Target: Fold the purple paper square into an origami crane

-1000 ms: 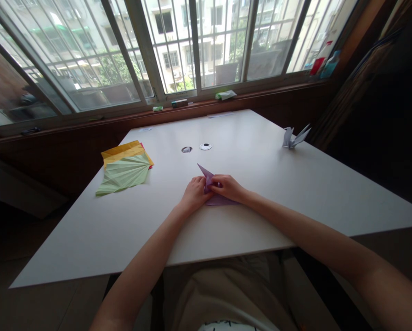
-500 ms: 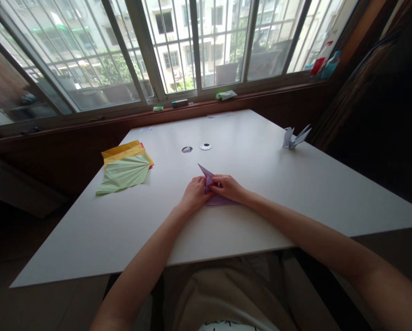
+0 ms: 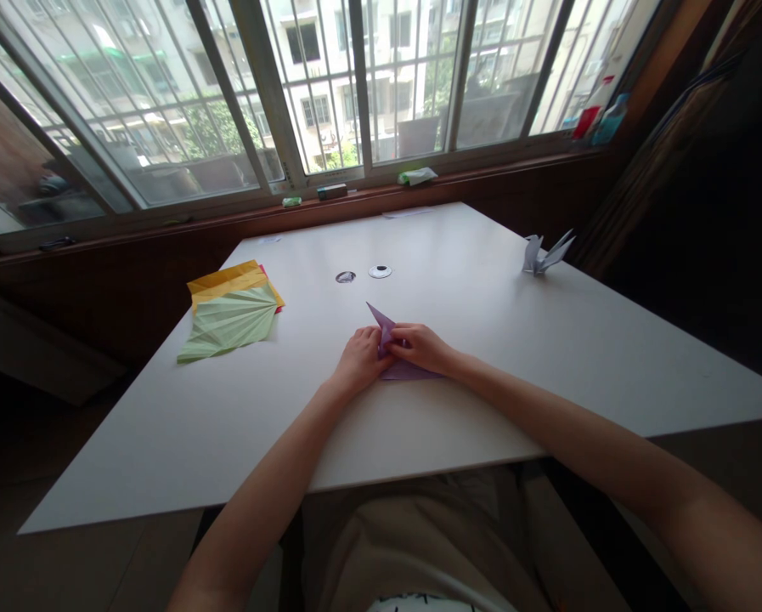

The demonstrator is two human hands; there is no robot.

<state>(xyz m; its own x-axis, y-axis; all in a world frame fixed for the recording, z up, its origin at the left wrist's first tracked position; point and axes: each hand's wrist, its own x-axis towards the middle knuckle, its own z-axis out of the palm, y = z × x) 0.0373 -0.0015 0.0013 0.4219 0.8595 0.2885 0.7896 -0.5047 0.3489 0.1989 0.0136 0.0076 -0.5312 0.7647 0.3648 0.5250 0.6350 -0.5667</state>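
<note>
Nothing shifted since a second ago; left hand (image 3: pixel 359 360) and right hand (image 3: pixel 420 347) still pressed together on the purple folded paper (image 3: pixel 403 369) at centre frame, pinching it flat against the worktop (image 3: pixel 482 357); crease seemingly still being set; green sheet (image 3: pixel 231 325) untouched at left.

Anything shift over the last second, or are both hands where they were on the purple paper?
Nothing visibly changed. The left hand and right hand still press the folded purple paper on the white table; the green pleated sheet and white paper crane lie as before.
</note>
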